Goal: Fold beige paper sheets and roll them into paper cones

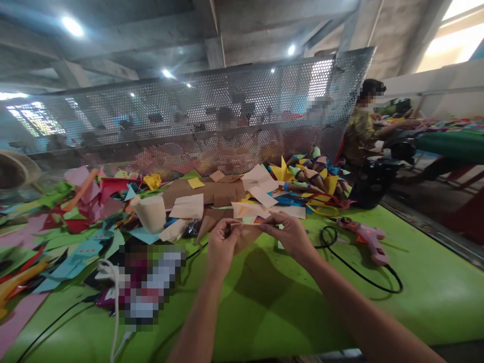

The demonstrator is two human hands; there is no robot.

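Note:
Both hands pinch a piece of tan paper (246, 236) by its upper edge, above the green table. My left hand (222, 247) is closed on the left end, thumb against fingers. At the opposite end, my right hand (290, 236) is closed on it in the same way. The paper hangs down a little between them, and its lower part is in shadow. Just beyond the hands lie loose peach paper sheets (260, 182) and brown paper (227, 194). To the right of my right hand, a pink glue gun (372, 241) rests on the table with its black cord looped.
Colourful paper scraps (85, 201) heap up on the left, beside a cream paper cup (150, 214). A power strip (151, 287) with cables lies front left. Rolled paper cones (312, 174) pile before a perforated metal screen (227, 121). A person (365, 126) works at the far right.

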